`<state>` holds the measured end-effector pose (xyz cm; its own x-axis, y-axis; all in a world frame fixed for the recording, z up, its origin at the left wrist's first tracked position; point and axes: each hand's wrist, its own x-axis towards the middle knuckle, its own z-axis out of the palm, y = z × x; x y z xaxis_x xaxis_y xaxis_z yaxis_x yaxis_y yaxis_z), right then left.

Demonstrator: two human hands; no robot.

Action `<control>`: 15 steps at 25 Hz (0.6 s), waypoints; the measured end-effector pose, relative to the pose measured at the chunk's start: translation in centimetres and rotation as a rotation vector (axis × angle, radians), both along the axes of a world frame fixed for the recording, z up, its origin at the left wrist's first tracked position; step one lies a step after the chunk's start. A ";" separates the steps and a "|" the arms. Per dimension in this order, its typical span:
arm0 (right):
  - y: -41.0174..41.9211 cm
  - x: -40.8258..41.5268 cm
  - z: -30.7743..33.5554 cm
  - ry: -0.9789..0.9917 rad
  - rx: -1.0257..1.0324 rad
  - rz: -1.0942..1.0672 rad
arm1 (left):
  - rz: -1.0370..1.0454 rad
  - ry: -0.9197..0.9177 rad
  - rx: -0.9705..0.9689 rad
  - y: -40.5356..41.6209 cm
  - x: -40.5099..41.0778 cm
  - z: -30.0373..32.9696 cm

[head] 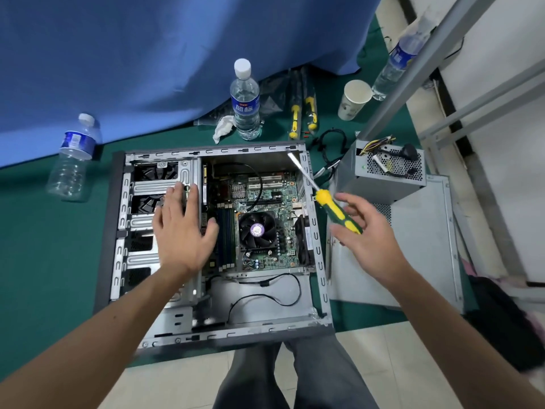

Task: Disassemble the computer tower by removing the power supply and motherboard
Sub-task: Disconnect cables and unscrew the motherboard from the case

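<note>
Bare forearms and hands [188, 231] without sleeves; dark grey trousers [295, 376] cover the legs.

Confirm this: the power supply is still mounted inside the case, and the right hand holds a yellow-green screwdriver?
Not quite. The head view shows the power supply already out, sitting beside the case on its right. The right hand does hold the yellow-green screwdriver.

Power supply [383, 175] right of tower [320, 261]

open tower [317, 252], motherboard [267, 196] inside, power supply [380, 181] beside
</note>
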<state>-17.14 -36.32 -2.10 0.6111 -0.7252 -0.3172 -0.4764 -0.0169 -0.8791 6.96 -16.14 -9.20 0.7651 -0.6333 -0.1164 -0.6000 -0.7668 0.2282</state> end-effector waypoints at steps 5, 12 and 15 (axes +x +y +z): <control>1.2 2.2 2.7 0.118 -0.309 0.243 | -0.099 -0.017 0.030 2.5 -1.7 -0.3; 1.6 5.6 3.6 0.393 -0.602 0.597 | -0.053 -0.033 -0.026 2.6 -2.3 -0.3; 1.3 6.1 4.5 0.416 -0.674 0.573 | -0.058 -0.043 -0.053 2.5 -2.3 -0.5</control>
<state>-11.00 -35.07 2.38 0.8606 -0.4614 -0.2154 -0.5092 -0.7800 -0.3638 4.68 -13.68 -9.66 0.7308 -0.6808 -0.0498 -0.6527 -0.7183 0.2408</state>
